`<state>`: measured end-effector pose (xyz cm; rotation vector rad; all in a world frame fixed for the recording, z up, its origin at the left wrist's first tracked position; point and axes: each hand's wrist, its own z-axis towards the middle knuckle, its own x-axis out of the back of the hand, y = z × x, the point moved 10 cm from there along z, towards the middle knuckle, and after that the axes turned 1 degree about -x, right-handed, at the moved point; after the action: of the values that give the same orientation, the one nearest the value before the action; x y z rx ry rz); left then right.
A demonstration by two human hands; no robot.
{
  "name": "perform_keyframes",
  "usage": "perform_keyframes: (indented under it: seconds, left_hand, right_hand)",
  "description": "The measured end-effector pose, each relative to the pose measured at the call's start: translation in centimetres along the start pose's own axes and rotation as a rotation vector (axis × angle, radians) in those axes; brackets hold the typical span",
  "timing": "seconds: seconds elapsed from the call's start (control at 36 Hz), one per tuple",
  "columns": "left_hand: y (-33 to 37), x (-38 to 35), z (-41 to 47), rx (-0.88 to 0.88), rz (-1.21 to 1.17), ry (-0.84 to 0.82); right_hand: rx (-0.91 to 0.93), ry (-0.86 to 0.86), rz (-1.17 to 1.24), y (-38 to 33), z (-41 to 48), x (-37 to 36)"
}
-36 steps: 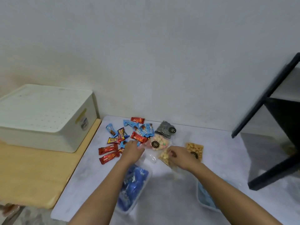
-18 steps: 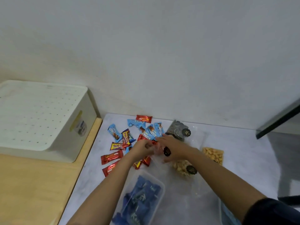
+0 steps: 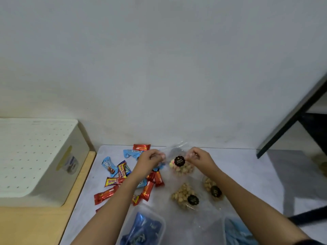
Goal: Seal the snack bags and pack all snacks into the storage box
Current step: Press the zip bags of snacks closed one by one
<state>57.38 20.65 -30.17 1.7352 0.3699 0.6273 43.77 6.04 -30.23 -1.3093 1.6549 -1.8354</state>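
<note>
Clearly the sealing step is in hand. The left hand and right hand hold the mouth of a clear bag above the bench, near its 12 o'clock edge. The fingers of each hand are curled narrow and pinch the thin film at the bag's top, the left at the bag's 10 o'clock and the right at its 2 o'clock. The film there is glassy and blurred, so I cannot tell whether the mouth is closed.

The bag is soft, crinkly, see-through plastic. Small rounded pieces fill its lower part, pale tan with some pink and yellow. A dark scalloped sticker sits on its front.

The next move, I judge, is to run the pinch along the mouth so it closes end to end, then carry the bag to the box at 9 o'clock. The box is white hard plastic with rounded corners and a dotted, perforated top. It stands on a wooden top just beside the bench. No opening shows, so it would likely need opening or turning before anything goes in.

Two other bags of tan nuggets lie at 6 o'clock of the held one, each with the same dark sticker. Glossy foil wrappers in red, blue and yellow, flat and oblong, lie loosely heaped at its 8 o'clock. A clear rectangular tub holding shiny blue packets sits at the bench's 6 o'clock. A second tub at 5 o'clock is partly cut off.
</note>
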Motion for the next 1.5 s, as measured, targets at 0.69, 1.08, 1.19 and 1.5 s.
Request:
perform_keyframes:
  seconds: [0.69, 1.08, 1.19, 1.5]
  left_hand:
    - [11.0, -2.3, -3.0, -0.366, -0.105, 0.158]
    - [14.4, -3.1, -3.8, -0.473, -0.066, 0.144]
    - [14.6, -3.3, -3.5, -0.464, -0.069, 0.182]
    - [14.5, -3.9, -2.6, -0.445, -0.033, 0.131]
  right_hand:
    - [0.224, 0.339, 0.28, -7.4, -6.4, 8.4]
    - [0.203, 0.286, 0.12, -9.4, -6.8, 9.3]
    - [0.205, 0.288, 0.144, -9.4, -6.8, 9.1]
    - [0.187, 0.222, 0.083, -9.5, -6.0, 8.4]
